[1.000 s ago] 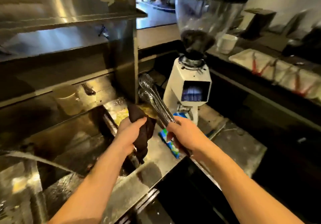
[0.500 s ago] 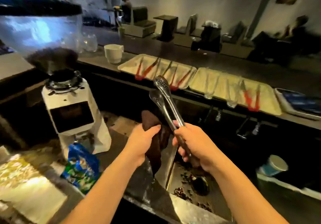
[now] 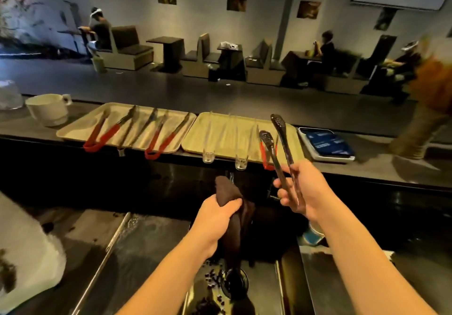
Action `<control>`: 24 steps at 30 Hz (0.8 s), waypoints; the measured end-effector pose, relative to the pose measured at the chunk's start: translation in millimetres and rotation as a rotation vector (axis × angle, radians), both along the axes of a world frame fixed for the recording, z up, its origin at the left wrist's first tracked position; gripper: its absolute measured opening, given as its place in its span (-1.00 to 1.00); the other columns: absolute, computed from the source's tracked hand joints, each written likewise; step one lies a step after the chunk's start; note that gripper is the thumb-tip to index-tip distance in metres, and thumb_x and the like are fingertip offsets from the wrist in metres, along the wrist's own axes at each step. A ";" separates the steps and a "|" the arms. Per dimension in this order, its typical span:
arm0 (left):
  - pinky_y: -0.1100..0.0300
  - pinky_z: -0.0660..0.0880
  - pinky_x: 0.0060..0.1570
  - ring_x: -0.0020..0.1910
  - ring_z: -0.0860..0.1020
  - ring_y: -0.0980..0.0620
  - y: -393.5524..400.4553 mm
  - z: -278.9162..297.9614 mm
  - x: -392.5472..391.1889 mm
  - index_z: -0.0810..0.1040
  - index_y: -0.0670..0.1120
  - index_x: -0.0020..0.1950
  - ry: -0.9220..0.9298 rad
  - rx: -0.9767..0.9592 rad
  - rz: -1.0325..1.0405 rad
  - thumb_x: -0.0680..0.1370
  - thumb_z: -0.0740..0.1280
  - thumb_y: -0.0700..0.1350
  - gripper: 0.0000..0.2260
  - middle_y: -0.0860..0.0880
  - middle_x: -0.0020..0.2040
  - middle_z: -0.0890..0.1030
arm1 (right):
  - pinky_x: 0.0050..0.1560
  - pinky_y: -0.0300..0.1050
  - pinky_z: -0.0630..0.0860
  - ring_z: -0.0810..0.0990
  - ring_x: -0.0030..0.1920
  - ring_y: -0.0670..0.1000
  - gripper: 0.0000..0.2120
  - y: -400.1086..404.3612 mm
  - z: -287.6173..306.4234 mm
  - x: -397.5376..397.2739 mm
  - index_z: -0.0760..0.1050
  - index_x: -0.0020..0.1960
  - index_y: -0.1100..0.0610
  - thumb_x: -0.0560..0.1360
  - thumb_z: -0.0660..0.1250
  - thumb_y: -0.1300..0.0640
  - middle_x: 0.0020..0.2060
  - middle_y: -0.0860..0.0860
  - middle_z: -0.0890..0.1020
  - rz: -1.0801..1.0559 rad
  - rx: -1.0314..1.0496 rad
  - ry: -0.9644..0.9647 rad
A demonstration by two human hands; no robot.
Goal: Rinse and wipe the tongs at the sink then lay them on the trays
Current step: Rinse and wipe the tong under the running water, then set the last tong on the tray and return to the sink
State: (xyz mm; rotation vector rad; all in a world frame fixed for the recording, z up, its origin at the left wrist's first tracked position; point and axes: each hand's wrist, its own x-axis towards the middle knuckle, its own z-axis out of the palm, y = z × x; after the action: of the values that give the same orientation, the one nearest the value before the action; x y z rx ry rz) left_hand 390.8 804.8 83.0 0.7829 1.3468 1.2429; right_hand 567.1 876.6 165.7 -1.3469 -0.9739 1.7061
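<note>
My right hand [image 3: 302, 191] grips a pair of steel tongs [image 3: 278, 141] by the handles, their spread tips raised in front of the right beige tray [image 3: 195, 136]. That tray holds two clear plastic tongs [image 3: 208, 141] and red-handled tongs [image 3: 265, 159], partly hidden behind the steel pair. The left beige tray [image 3: 80, 125] carries several tongs with red or metal handles. My left hand [image 3: 217, 214] clutches a dark brown cloth [image 3: 234, 231] hanging over the steel sink [image 3: 151, 239] below the counter.
A white cup [image 3: 47, 111] stands left of the trays and a white tray with blue packets [image 3: 326, 144] lies to their right. Coffee beans are scattered around the sink drain [image 3: 234, 283]. A white machine [image 3: 27, 261] sits at the lower left. People sit at booths beyond the counter.
My view has swung right from the grinder to the trays. My right hand has carried the steel tongs away from the cloth, up toward the right tray.
</note>
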 end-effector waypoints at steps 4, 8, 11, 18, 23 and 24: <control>-0.17 0.58 0.18 0.03 0.69 -0.17 13.0 -6.3 15.0 0.63 -0.10 0.16 0.011 -0.030 -0.065 0.57 0.39 -0.08 -0.80 -0.16 0.02 0.73 | -0.55 -0.23 0.36 0.41 -0.50 0.03 -0.71 39.6 -0.9 29.4 0.43 0.07 0.17 0.58 0.07 0.00 -0.32 0.12 0.53 -0.093 0.070 -0.474; -0.17 0.57 0.19 0.04 0.69 -0.19 20.8 -11.7 24.3 0.62 -0.11 0.16 0.020 -0.050 -0.087 0.57 0.38 -0.09 -0.80 -0.18 0.04 0.72 | -0.48 -0.14 0.44 0.45 -0.46 0.07 -0.71 69.9 -9.4 40.5 0.41 0.10 0.24 0.60 0.06 0.05 -0.28 0.18 0.53 -0.021 0.027 -0.620; -0.17 0.57 0.20 0.04 0.69 -0.17 24.5 -15.8 26.1 0.63 -0.09 0.15 0.030 -0.067 -0.089 0.57 0.38 -0.09 -0.82 -0.16 0.02 0.73 | -0.29 0.04 0.60 0.57 -0.37 0.17 -0.70 90.2 -13.0 39.0 0.41 0.12 0.28 0.60 0.08 0.06 -0.21 0.24 0.56 0.032 0.066 -0.745; -0.22 0.55 0.21 0.06 0.68 -0.19 27.7 -18.5 21.5 0.62 -0.08 0.15 0.029 -0.090 -0.057 0.55 0.40 -0.07 -0.80 -0.17 0.04 0.72 | -0.42 -0.11 0.26 0.45 -0.34 0.05 -0.67 121.9 -17.5 23.1 0.45 -0.18 0.12 0.52 0.20 -0.14 -0.29 0.03 0.53 0.192 0.393 -1.592; -0.21 0.54 0.22 0.07 0.67 -0.20 28.2 -14.3 12.3 0.62 -0.12 0.15 0.029 -0.091 -0.020 0.56 0.40 -0.11 -0.80 -0.20 0.05 0.71 | -0.44 -0.10 0.22 0.44 -0.34 0.06 -0.61 131.2 -17.7 13.2 0.45 -0.18 0.12 0.55 0.17 -0.20 -0.32 0.03 0.47 0.206 0.432 -1.713; -0.21 0.54 0.22 0.08 0.67 -0.21 25.7 -14.1 7.5 0.62 -0.12 0.16 0.030 -0.092 -0.010 0.55 0.40 -0.10 -0.79 -0.20 0.06 0.71 | -0.42 -0.09 0.23 0.46 -0.30 0.09 -0.58 131.6 -16.6 10.2 0.46 -0.13 0.12 0.54 0.15 -0.25 -0.30 0.03 0.47 0.218 0.438 -1.723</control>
State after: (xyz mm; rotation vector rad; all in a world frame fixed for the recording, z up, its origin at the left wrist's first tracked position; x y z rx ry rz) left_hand 398.3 830.5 68.9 0.7457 1.4124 1.1573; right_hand 577.4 1008.3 149.1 -2.2887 -2.1987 -0.0496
